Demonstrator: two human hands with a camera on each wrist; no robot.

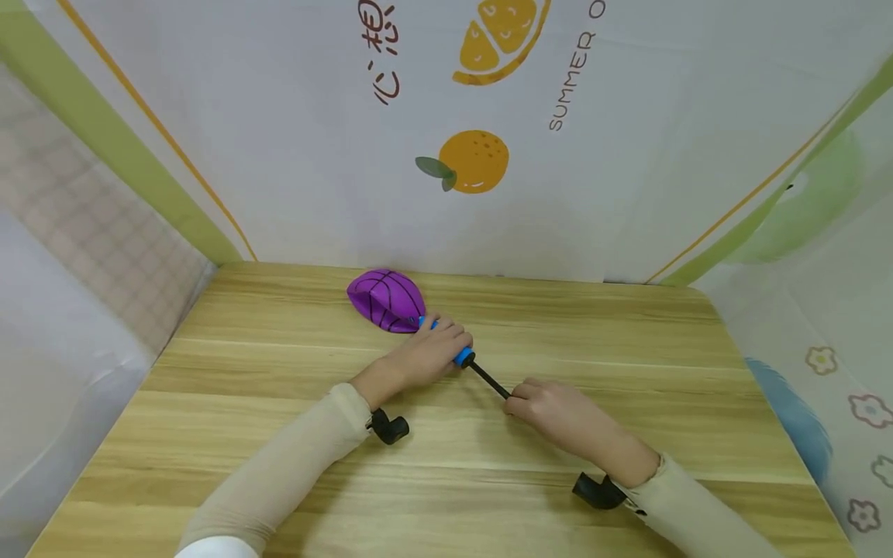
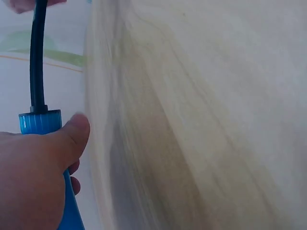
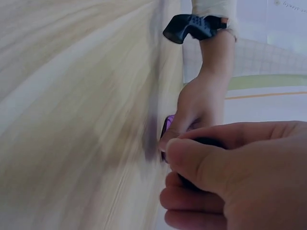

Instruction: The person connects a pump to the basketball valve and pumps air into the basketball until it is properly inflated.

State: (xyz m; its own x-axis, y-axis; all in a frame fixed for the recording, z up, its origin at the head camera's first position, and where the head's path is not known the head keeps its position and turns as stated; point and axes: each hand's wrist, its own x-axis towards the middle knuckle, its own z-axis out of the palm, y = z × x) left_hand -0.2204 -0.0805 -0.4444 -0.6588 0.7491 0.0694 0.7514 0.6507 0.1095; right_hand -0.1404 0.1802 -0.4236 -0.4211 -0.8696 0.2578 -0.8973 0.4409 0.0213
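A purple, partly collapsed ball (image 1: 394,297) with black lines lies near the table's back edge. Joined to it, end on, is a blue hand pump (image 1: 463,357). My left hand (image 1: 431,354) grips the pump's barrel. In the left wrist view the thumb lies along the blue barrel just below its ridged cap (image 2: 41,122). The black rod (image 1: 491,380) is drawn out of the barrel towards my right hand (image 1: 561,413). That hand's fingers curl round the black handle (image 3: 208,142), largely hidden by them in the right wrist view.
All this is on a wood-grain table (image 1: 432,496). Behind it hangs a white cloth (image 1: 300,178) printed with oranges and lettering. More patterned cloth (image 1: 837,325) hangs at the sides. Each wrist carries a black camera mount (image 1: 598,491).
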